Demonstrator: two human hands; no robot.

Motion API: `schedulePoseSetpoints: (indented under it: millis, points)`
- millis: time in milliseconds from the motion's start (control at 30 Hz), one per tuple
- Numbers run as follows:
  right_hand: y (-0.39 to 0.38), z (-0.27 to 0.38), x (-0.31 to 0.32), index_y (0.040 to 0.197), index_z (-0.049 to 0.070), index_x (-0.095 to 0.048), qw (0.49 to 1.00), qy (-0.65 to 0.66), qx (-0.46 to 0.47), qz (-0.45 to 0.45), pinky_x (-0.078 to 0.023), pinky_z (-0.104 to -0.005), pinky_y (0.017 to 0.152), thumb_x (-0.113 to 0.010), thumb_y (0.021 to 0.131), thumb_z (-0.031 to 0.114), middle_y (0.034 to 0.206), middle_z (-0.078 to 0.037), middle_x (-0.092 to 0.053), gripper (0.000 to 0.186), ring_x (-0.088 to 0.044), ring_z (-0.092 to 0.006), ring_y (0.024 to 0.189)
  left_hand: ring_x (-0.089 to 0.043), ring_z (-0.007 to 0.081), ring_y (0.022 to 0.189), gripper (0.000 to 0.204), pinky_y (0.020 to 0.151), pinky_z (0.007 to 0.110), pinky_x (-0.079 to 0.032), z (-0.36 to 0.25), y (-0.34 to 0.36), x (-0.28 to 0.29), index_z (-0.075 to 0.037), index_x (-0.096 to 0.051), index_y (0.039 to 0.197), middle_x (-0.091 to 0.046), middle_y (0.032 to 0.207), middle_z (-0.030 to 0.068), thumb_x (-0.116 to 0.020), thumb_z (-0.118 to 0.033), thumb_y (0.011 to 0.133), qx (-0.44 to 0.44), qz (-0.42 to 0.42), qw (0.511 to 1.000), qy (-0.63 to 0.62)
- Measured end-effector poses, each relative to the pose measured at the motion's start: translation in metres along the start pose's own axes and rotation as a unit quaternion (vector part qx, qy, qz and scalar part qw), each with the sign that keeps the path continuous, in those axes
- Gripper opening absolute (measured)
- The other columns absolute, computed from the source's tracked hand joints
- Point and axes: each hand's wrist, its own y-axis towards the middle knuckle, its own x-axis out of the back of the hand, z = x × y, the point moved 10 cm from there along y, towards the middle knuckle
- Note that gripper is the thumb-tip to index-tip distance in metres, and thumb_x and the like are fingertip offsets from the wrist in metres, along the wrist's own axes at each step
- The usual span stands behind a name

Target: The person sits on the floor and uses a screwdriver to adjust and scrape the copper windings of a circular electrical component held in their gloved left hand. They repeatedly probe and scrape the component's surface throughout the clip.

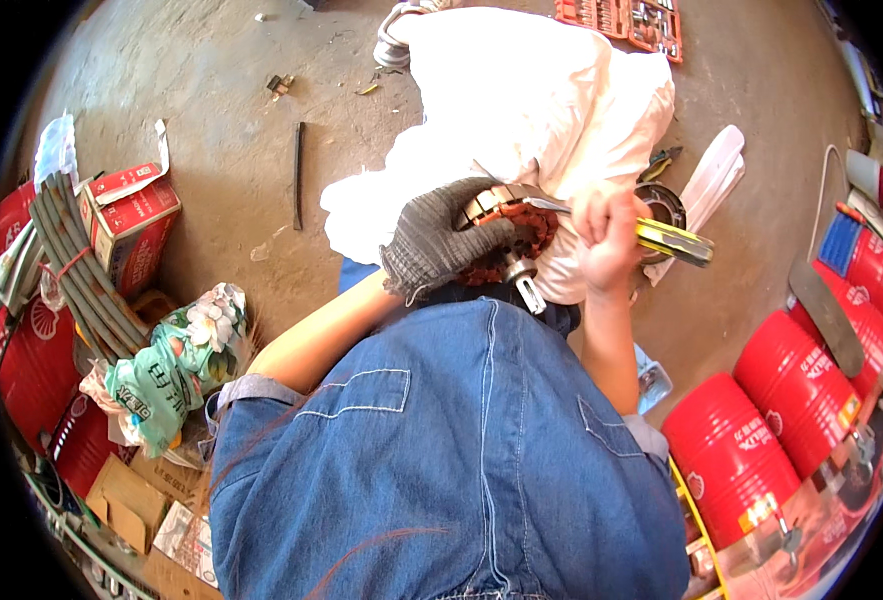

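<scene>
In a dark grey knit glove, my left hand is closed around a ring-shaped motor stator with reddish-brown windings, held over my lap. My bare right hand grips a yellow-and-black utility knife. Its silver blade points left and reaches the stator's upper edge; whether it touches is hard to make out. Below the stator shows a metal shaft-like piece with a slotted end. A white cloth spreads over and beyond my knees. The stator's left side is hidden by the glove.
A dark metal ring, pliers and white gloves lie right of the cloth. An orange socket set lies ahead. Red drums stand at right; a red box and hoses at left.
</scene>
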Motion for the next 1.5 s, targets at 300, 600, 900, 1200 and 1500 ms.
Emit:
schedulePoseSetpoints:
  millis: [300,600,900,1200,1500]
  points:
    - [-0.001,-0.011,-0.018,0.061,0.011,-0.033,0.999,-0.001,-0.007,0.032,-0.022,-0.0272,0.045,-0.046,0.104,0.028,0.055,0.003,-0.029,0.048,-0.029,-0.0096,0.046,-0.069,0.0178,0.094,0.054,0.087,0.033,-0.054,0.006,0.000,0.002,0.000,-0.064,0.122,-0.072,0.103,0.0138,-0.079,-0.033,0.082,0.039,-0.012,0.998,-0.041]
    - [-0.009,0.044,-0.016,0.059,0.013,-0.032,0.987,-0.076,0.143,0.001,-0.026,-0.0294,0.045,-0.046,0.104,0.028,0.051,0.003,-0.030,0.049,-0.032,-0.0098,0.043,-0.069,0.0175,0.094,0.052,0.086,0.033,-0.055,-0.001,0.001,0.001,0.000,-0.064,0.122,-0.073,0.103,0.0137,-0.078,-0.034,0.084,-0.002,-0.002,1.000,0.004]
    - [-0.021,0.049,-0.025,0.053,0.009,-0.036,0.963,-0.169,0.209,0.002,-0.029,-0.0277,0.041,-0.048,0.102,0.033,0.047,0.000,-0.039,0.056,-0.041,-0.0120,0.040,-0.071,0.0203,0.091,0.055,0.084,0.033,-0.056,-0.002,0.000,0.004,-0.002,-0.066,0.120,-0.074,0.101,0.0141,-0.081,-0.036,0.079,-0.018,-0.032,0.999,-0.005]
    - [0.007,-0.018,-0.003,0.060,0.012,-0.034,0.996,0.076,0.008,-0.044,-0.026,-0.0256,0.039,-0.045,0.105,0.024,0.051,0.003,-0.029,0.048,-0.031,-0.0106,0.041,-0.071,0.0196,0.091,0.052,0.084,0.034,-0.056,0.002,0.003,0.004,-0.002,-0.067,0.119,-0.074,0.101,0.0142,-0.080,-0.034,0.080,-0.007,-0.034,0.999,0.013]
    - [0.061,0.000,-0.001,0.061,0.014,-0.030,0.984,0.028,0.156,-0.078,-0.023,-0.0259,0.046,-0.043,0.106,0.037,0.053,0.004,-0.026,0.052,-0.028,-0.0089,0.046,-0.068,0.0174,0.097,0.054,0.088,0.032,-0.054,0.001,0.000,0.001,0.002,-0.063,0.123,-0.072,0.106,0.0143,-0.080,-0.029,0.082,0.004,-0.005,1.000,-0.008]
